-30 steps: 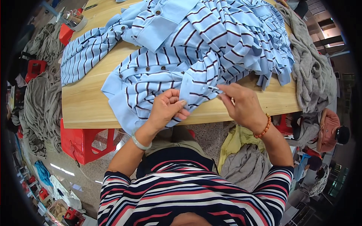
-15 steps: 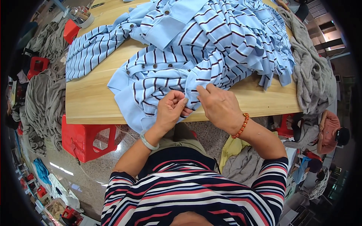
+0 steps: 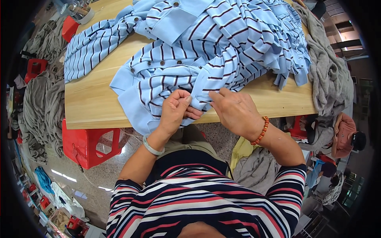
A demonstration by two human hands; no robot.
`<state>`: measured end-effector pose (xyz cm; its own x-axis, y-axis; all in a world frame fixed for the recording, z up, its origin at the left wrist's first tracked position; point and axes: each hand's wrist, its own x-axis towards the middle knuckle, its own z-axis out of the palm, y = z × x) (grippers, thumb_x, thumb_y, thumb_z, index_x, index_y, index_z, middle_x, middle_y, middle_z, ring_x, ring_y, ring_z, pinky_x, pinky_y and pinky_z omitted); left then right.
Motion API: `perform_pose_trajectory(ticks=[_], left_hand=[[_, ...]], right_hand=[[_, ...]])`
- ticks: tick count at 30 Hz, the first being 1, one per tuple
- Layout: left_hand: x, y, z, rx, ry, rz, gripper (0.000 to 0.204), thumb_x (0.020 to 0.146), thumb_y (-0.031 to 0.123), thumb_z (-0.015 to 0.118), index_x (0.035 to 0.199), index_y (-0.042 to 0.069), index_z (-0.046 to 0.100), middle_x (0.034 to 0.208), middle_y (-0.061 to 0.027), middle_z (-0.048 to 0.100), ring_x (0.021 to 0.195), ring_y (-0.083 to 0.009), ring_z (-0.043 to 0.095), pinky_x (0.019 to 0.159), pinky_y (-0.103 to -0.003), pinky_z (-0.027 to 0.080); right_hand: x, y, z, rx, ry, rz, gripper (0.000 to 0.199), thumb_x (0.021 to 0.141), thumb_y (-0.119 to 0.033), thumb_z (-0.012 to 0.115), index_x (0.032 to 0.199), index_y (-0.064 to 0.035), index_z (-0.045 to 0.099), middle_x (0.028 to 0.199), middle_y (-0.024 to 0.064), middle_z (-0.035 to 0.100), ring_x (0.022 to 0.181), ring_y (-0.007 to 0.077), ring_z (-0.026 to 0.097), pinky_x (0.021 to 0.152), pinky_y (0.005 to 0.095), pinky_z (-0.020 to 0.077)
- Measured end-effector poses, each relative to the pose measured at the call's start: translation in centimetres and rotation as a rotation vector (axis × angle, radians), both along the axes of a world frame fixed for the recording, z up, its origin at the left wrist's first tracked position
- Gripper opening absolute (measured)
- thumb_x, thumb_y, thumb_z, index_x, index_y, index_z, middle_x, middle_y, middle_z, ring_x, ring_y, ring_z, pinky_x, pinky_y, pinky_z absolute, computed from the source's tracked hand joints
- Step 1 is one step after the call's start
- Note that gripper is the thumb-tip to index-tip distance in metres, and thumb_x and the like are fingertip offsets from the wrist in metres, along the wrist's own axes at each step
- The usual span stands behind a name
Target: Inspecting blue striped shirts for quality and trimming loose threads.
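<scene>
- Striped garment (image 3: 222,53): on desk (image 3: 91,105); pale band (image 3: 201,82) slants from near edge away rightward.
- Left hand (image 3: 177,109): half-curled, pinching band.
- Right hand (image 3: 237,111): fingertips together on slim tool (image 3: 203,96), hidden half a second earlier.

Since a second ago, the right hand (image 3: 237,110) has been brought nearer the left hand (image 3: 176,110), over the shirt (image 3: 216,75)'s edge.
</scene>
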<state>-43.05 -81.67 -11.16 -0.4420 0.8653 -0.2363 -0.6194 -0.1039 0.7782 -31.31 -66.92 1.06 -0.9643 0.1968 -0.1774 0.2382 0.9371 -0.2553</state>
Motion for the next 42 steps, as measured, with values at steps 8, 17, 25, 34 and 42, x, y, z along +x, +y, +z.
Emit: perform_pose_trajectory(ticks=[8,17,25,34,42], left_hand=[[-1.0,-0.1,0.6,-0.020,0.050,0.051,0.017,0.099,0.018,0.051,0.103,0.003,0.048,0.082,-0.0102,0.063,0.069,-0.0227,0.070,0.059,-0.031,0.059],[2.4,-1.1,-0.2,-0.067,0.115,0.013,0.014,0.099,0.018,0.051,0.105,0.005,0.048,0.078,-0.0043,0.060,0.066,-0.0135,0.066,0.056,-0.026,0.053],[0.9,0.0,0.3,-0.148,0.271,-0.001,0.017,0.099,0.021,0.051,0.103,0.005,0.051,0.077,-0.0047,0.061,0.058,-0.0122,0.063,0.049,-0.025,0.051],[-0.5,-2.2,1.8,-0.243,0.271,-0.187,0.023,0.092,0.009,0.059,0.112,-0.002,0.056,0.081,-0.0055,0.064,0.055,-0.0099,0.063,0.044,-0.019,0.048],[0.6,-3.1,0.9,-0.180,0.121,-0.076,0.018,0.097,0.014,0.054,0.107,-0.002,0.053,0.081,-0.0075,0.063,0.064,-0.0147,0.068,0.052,-0.023,0.055]], right_hand=[[-1.9,-0.7,0.3,0.065,0.037,0.078,0.027,0.085,-0.012,0.058,0.110,-0.0015,0.058,0.082,0.0129,0.059,0.070,0.0305,0.063,0.059,0.0403,0.0478],[-0.7,-3.4,-2.7,0.130,0.132,0.148,0.025,0.078,-0.014,0.063,0.100,-0.0029,0.055,0.084,0.0134,0.058,0.074,0.0280,0.063,0.060,0.0381,0.0496],[2.5,-1.2,0.3,0.087,0.087,-0.042,0.019,0.087,-0.016,0.060,0.103,-0.0056,0.063,0.079,0.0161,0.060,0.068,0.0365,0.061,0.058,0.0439,0.0476],[5.2,-2.1,-0.2,-0.082,0.176,-0.165,0.022,0.087,-0.013,0.062,0.106,-0.0043,0.065,0.079,0.0141,0.058,0.068,0.0347,0.059,0.062,0.0413,0.0467],[3.8,-4.0,-2.1,-0.008,0.233,-0.078,0.025,0.088,-0.015,0.061,0.111,-0.0049,0.061,0.080,0.0117,0.058,0.069,0.0319,0.060,0.060,0.0412,0.0475]])
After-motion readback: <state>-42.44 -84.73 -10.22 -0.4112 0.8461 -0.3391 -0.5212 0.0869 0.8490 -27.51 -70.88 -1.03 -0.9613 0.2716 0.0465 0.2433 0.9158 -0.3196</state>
